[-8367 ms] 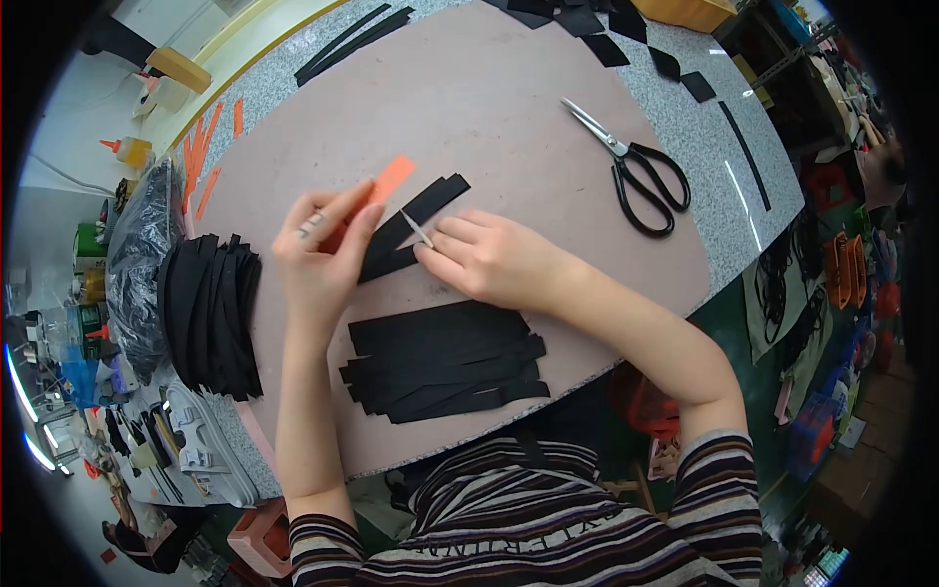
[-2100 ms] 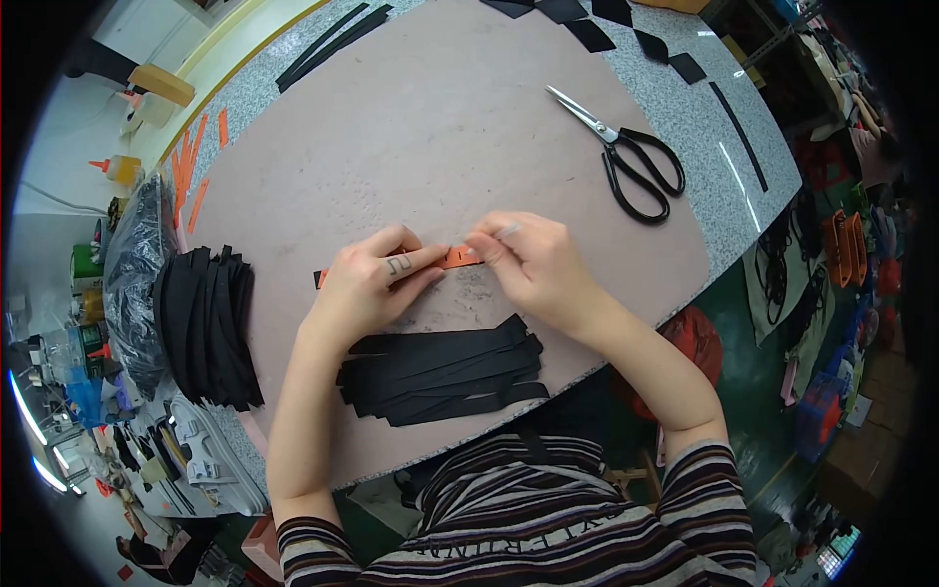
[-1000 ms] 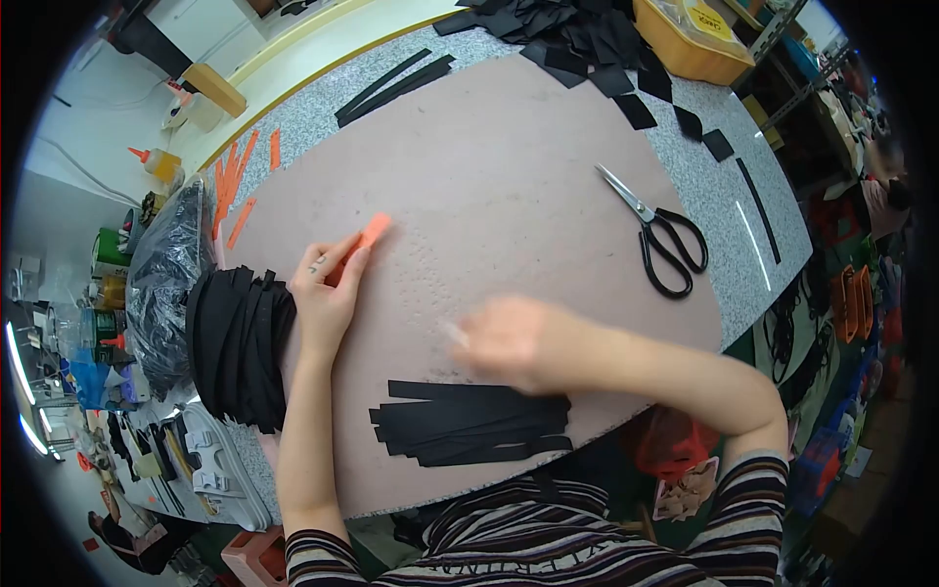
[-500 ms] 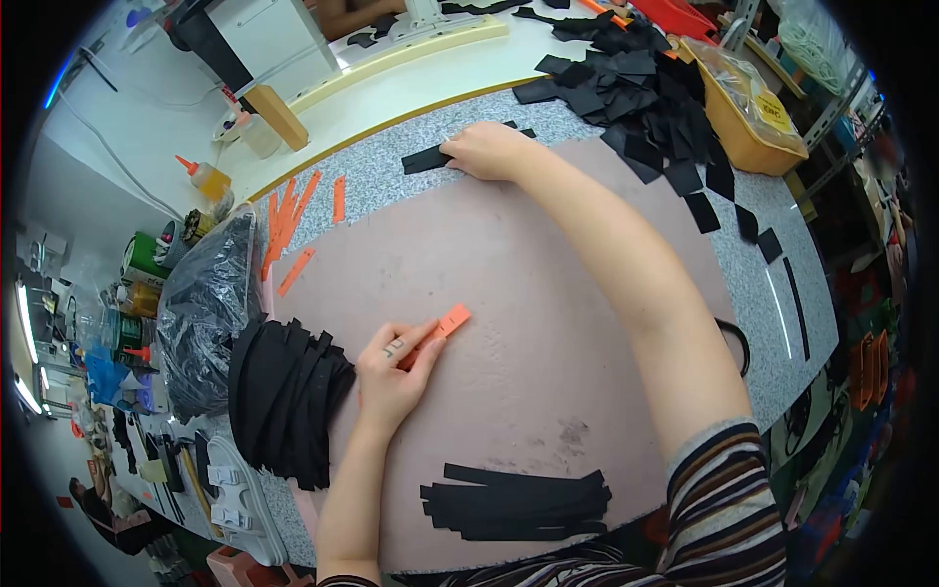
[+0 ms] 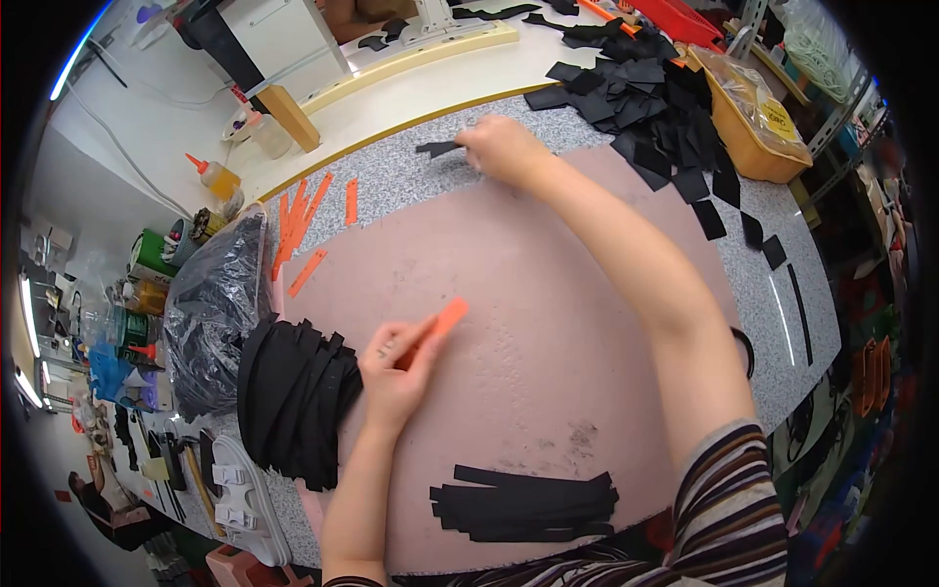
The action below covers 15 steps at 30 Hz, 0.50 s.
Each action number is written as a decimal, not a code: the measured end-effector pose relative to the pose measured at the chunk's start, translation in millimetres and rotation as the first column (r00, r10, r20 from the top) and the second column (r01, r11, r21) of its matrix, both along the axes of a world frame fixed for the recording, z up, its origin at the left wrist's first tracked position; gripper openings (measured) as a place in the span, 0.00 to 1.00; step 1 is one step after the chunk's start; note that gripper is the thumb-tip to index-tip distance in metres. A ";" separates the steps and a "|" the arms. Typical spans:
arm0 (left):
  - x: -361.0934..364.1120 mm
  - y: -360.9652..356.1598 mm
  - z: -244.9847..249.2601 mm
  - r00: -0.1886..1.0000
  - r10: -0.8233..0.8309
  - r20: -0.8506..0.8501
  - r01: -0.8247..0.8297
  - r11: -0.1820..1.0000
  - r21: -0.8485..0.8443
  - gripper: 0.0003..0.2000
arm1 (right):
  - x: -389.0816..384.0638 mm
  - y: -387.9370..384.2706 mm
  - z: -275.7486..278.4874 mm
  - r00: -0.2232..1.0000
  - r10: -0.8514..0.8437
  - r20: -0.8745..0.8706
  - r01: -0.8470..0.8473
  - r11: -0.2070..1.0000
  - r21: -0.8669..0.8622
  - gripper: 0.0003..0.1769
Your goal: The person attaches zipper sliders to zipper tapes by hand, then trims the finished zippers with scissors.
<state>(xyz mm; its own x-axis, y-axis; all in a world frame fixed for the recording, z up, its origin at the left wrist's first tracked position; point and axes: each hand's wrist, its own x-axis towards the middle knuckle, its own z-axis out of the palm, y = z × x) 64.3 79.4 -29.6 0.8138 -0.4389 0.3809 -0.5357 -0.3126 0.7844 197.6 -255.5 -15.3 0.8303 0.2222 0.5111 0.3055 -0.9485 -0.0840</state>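
Over the middle of the pinkish mat, my left hand is closed around a flat orange strip, whose end sticks out past the fingertips. My right hand reaches beyond the mat's far edge, pinching a black strip that points left above the speckled tabletop; part of it is hidden by the fingers. A row of black strips lies on the mat close to my body. Left of my left hand is a thick stack of black strips. More orange strips are spread at the far left.
Black pieces are heaped at the far right, beside a yellow basket. A black plastic bag and glue bottles stand on the left. Behind is a white table with a machine and another person's arm.
My right hand has lifted the black strip, which lay flatter on the tabletop before. My left hand keeps the orange strip and has tilted it slightly. The whole view has shifted a little.
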 end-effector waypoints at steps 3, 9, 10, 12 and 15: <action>12.8 6.4 -7.2 0.970 0.130 -0.205 -0.184 0.945 -0.271 0.12 | -88.4 49.0 5.3 0.914 0.350 0.206 -0.284 0.913 -0.293 0.09; 8.5 -0.2 -7.9 0.993 0.089 0.073 -0.077 0.986 -0.147 0.13 | -280.6 138.0 3.3 0.967 0.219 -0.132 -0.201 0.970 0.136 0.36; 6.3 -1.7 -6.9 0.992 0.083 0.099 -0.071 0.990 -0.124 0.13 | -290.4 133.1 5.7 0.971 0.179 -0.160 -0.130 0.953 0.275 0.38; 0.8 -2.0 -4.0 0.986 0.073 0.152 -0.062 0.995 -0.075 0.14 | -308.3 106.9 14.2 0.967 0.113 -0.227 0.025 0.849 0.528 0.41; -4.9 -2.7 1.7 0.986 0.001 0.166 0.009 0.998 -0.061 0.13 | -332.8 62.7 21.8 0.960 -0.045 -0.276 0.247 0.596 0.764 0.31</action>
